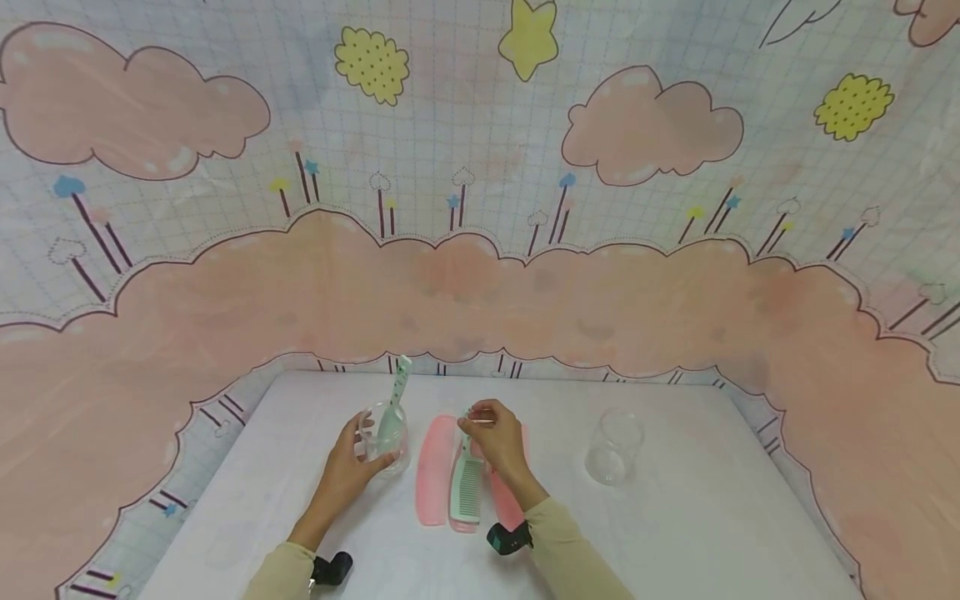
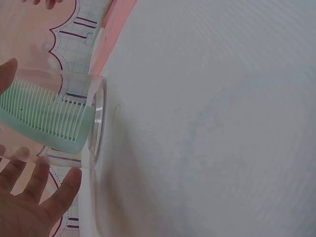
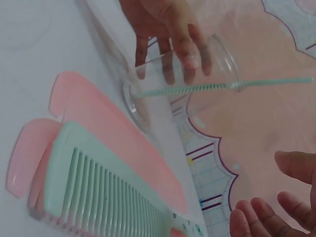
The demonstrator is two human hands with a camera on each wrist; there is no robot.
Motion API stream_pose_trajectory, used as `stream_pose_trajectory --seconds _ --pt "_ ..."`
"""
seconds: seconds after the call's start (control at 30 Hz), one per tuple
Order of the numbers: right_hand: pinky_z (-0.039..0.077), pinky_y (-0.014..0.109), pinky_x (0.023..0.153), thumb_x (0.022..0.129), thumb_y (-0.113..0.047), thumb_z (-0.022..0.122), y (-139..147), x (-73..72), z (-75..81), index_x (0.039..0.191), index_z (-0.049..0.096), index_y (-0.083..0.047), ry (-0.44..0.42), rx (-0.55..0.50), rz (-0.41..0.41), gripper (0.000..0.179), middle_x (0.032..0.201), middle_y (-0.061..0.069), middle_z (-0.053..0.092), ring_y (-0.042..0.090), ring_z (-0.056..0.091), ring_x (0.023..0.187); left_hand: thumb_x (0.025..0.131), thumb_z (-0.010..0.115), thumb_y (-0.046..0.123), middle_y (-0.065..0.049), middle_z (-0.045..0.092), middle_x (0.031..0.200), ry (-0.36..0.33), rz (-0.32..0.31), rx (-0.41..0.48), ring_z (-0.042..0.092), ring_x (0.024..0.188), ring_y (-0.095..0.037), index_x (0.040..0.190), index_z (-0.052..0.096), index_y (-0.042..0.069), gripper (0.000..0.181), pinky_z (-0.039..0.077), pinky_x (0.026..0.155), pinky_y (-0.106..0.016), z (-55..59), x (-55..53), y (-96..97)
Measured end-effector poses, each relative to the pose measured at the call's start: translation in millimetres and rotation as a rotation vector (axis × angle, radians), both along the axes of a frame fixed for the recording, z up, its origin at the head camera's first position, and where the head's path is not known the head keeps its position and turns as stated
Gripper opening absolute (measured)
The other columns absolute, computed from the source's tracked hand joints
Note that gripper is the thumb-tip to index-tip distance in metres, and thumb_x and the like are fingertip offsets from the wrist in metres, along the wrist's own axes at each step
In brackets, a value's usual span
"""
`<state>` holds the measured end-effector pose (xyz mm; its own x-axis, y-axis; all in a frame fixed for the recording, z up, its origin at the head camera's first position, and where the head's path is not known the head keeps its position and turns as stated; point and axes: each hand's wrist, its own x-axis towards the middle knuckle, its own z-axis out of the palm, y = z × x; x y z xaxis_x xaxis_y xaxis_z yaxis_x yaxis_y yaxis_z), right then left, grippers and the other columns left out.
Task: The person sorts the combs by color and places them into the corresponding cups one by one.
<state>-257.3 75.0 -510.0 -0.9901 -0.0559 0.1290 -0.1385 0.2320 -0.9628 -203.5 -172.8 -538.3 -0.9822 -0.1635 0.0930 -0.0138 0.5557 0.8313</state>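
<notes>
My left hand (image 1: 351, 454) grips a clear cup (image 3: 173, 111), thumb on one side and fingers on the other. Inside the cup a mint-green comb (image 2: 47, 116) stands teeth down, its speckled handle (image 1: 401, 379) rising past the rim. A second mint-green comb (image 3: 108, 187) lies on flat, curved pink pieces (image 1: 433, 471) at the middle of the table. Over its handle end is my right hand (image 1: 495, 433), fingertips close to the handle in the head view. The right wrist view shows its thumb and fingers (image 3: 261, 212) apart with nothing between them.
Another clear cup (image 1: 615, 450) stands on the right of the white table (image 1: 690, 517). Behind the table hangs a cloth backdrop (image 1: 480, 300) printed with clouds and stars. Black wrist cameras (image 1: 510, 539) sit at both sleeves.
</notes>
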Motion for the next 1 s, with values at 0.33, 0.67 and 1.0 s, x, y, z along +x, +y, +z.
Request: stream_pose_trajectory --seconds 0.33,0.67,1.0 --pt "0.059 0.029 0.064 0.081 -0.022 0.08 3 -5.8 -13.2 0.112 0.064 -0.001 -0.072 0.074 -0.033 0.041 0.097 0.012 0.072 0.021 0.071 0.084 0.083 0.079 0.032 -0.016 0.038 0.152 0.002 -0.001 0.003 0.039 0.14 -0.04 0.154 0.021 0.009 0.095 0.043 0.108 -0.052 0.7 2.4 -0.4" --pt "0.056 0.027 0.057 0.08 -0.017 0.08 1 -10.7 -19.1 0.11 0.065 -0.001 -0.119 0.111 -0.036 0.037 0.096 0.012 0.072 0.015 0.065 0.067 0.082 0.079 0.032 -0.017 0.04 0.151 0.001 0.002 0.002 0.04 0.139 -0.039 0.154 0.021 0.01 0.094 0.043 0.108 -0.052 2.8 4.4 0.8" --pt "0.048 0.024 0.044 0.076 -0.017 0.082 -4 -14.8 -26.9 0.103 0.065 -0.006 -0.133 0.24 -0.068 0.034 0.094 0.013 0.073 0.015 0.066 0.064 0.082 0.079 0.034 -0.018 0.042 0.149 0.005 -0.001 0.013 0.04 0.138 -0.04 0.153 0.022 0.011 0.095 0.045 0.107 -0.052 1.1 3.9 0.1"
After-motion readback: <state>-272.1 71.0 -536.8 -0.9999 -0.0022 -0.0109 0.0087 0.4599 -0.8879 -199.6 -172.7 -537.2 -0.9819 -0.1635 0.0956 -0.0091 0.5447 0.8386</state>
